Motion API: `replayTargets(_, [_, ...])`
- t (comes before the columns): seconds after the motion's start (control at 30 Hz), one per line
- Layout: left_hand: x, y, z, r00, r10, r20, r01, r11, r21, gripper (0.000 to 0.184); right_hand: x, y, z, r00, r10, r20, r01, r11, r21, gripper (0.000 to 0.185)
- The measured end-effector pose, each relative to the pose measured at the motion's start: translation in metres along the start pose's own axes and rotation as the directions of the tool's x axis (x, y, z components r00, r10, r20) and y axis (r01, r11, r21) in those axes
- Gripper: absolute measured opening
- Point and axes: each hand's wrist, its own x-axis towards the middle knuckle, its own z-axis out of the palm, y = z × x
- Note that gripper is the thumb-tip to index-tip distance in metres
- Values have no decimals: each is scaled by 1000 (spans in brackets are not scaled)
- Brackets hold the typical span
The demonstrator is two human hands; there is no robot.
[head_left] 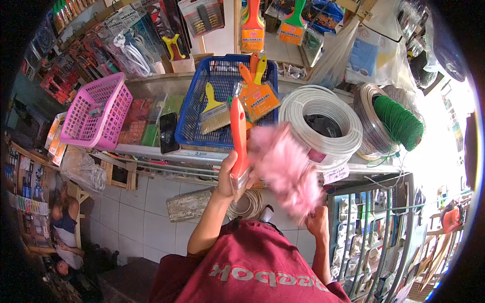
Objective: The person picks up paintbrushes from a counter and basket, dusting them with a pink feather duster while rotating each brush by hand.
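Observation:
My left hand [230,177] is closed around a paintbrush with an orange-red handle [239,134], which points up. In my right hand [317,221] is the lower end of a pink cloth [288,169], blurred by motion and stretching up toward the brush. Behind them, a blue basket [189,113] on the counter holds a yellow-handled brush [214,111] and several brushes in orange "Brushking" sleeves [260,101]. Right of the basket lies a coil of white cable [293,116], close behind the cloth.
A pink basket [83,118] and a black phone [168,132] are on the counter at the left. Green twine [399,123] sits at the right, above a glass case [374,227]. Packaged tools hang behind. Another person [65,232] is at the lower left.

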Motion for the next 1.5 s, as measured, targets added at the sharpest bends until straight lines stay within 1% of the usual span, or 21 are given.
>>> replayTargets(0.03, [0, 0, 1, 998, 52, 31, -57, 974, 220, 81, 2, -17, -6, 999, 40, -11, -40, 999, -28, 13])
replayTargets(0.07, [6, -4, 18, 981, 147, -127, -123, 976, 177, 80, -1, -20, -6, 998, -50, -26, 51, 998, 41, 14])
replayTargets(0.17, [2, -2, 5, 973, 85, 217, -65, 993, -101, 84, -11, -18, -5, 983, -177, -41, 181, 976, 118, 18])
replayTargets(0.27, [4, 1, 10, 994, 101, 44, -104, 992, 71, 82, -5, 13, 8, 999, -51, -10, 52, 998, 29, 18])
replayTargets(0.37, [4, -9, 14, 988, 127, -94, -120, 990, 69, 78, -8, -5, -2, 983, -170, -71, 172, 984, 33, 18])
replayTargets(0.53, [-6, -2, -2, 978, -29, 205, 37, 999, -38, 66, -3, -11, -1, 978, -118, -172, 90, 983, -162, 22])
replayTargets(0.57, [3, 2, -1, 908, 7, 420, 21, 998, -63, 62, -4, -12, -3, 984, -126, -128, 122, 992, -37, 22])
replayTargets(0.6, [9, -5, 8, 999, 19, 29, -17, 998, -66, 65, -7, -15, -5, 987, -138, -86, 145, 985, 91, 23])
replayTargets(0.67, [-1, -6, 13, 997, 53, -50, -55, 997, -45, 65, -5, -10, -7, 952, -305, 15, 305, 952, 20, 25])
replayTargets(0.73, [-12, -8, 5, 996, 28, -83, -32, 998, -48, 63, 4, 0, 5, 930, -355, -93, 348, 934, -82, 25])
replayTargets(0.8, [-3, -11, -12, 965, 18, 262, -11, 1000, -26, 62, -1, -29, -3, 973, -71, -219, 58, 996, -61, 23])
replayTargets(0.87, [16, -20, -22, 938, 310, 155, -338, 717, 610, 68, -5, 4, 5, 978, -180, -109, 188, 980, 68, 23])
replayTargets(0.93, [16, -21, -21, 929, 352, 115, -329, 644, 691, 70, -4, -18, -3, 977, -164, -134, 172, 984, 55, 23])
replayTargets(1.0, [-6, -19, -15, 992, 102, 77, -119, 958, 261, 67, -1, -32, -5, 972, -117, -202, 129, 990, 47, 23])
replayTargets(1.07, [-7, -15, -15, 969, 1, 245, 6, 1000, -28, 63, 0, -26, -3, 970, -75, -233, 112, 982, 153, 23])
replayTargets(1.13, [7, -20, -26, 966, 118, 229, -161, 971, 177, 73, -3, -11, 3, 986, -48, -157, 105, 919, 380, 22])
replayTargets(1.3, [-3, -19, -23, 966, 25, 256, -31, 999, 23, 58, 1, -25, -6, 968, -76, -241, 106, 988, 111, 24])
replayTargets(1.37, [-2, -16, -15, 947, 30, 320, -38, 999, 20, 61, -1, 11, 7, 920, -260, -294, 304, 946, 115, 22])
replayTargets(1.4, [-2, -12, 2, 979, 50, 197, -77, 988, 134, 69, 2, 7, 4, 913, -303, -273, 345, 931, 118, 21])
replayTargets(1.43, [0, -11, 15, 994, 83, 75, -99, 963, 249, 80, 1, 1, -1, 953, -228, -202, 260, 954, 149, 20])
replayTargets(1.5, [-3, -18, -15, 982, -15, 186, -17, 985, 169, 84, 6, -29, -10, 983, -79, -164, 97, 989, 110, 19])
